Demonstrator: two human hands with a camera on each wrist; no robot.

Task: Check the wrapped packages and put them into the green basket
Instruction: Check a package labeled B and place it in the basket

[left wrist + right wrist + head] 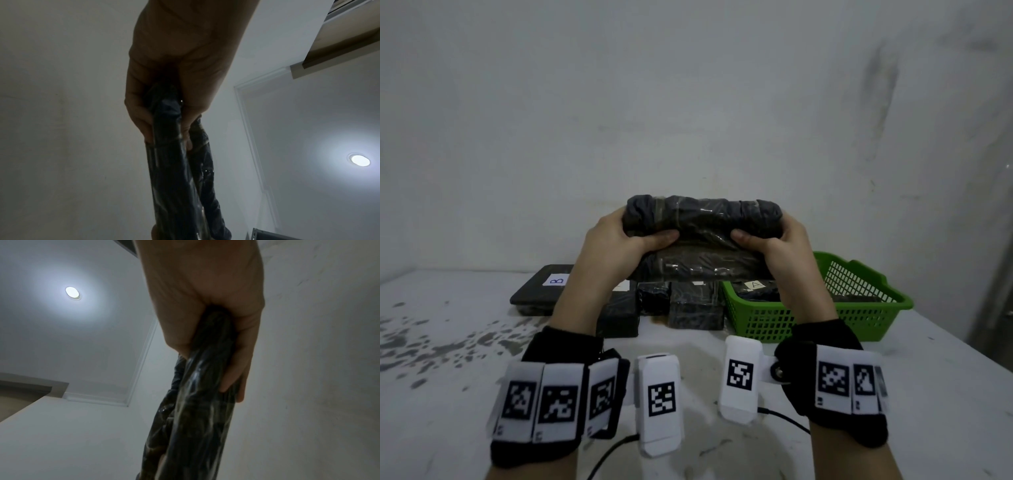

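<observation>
A flat package wrapped in black plastic (702,236) is raised above the table, tilted toward me. My left hand (619,240) grips its left end, thumb on the near face; my right hand (777,240) grips its right end the same way. The left wrist view shows fingers and thumb clamped round the package (170,146), and the right wrist view shows the same grip on the package (205,378). The green basket (859,318) stands on the table at the right, with a black package labelled A (755,286) inside it.
Several black wrapped packages (688,308) lie in a row on the table behind my arms. The leftmost, a flat one (541,291), carries a white label B. The white table (448,377) is stained at the left. A wall rises close behind.
</observation>
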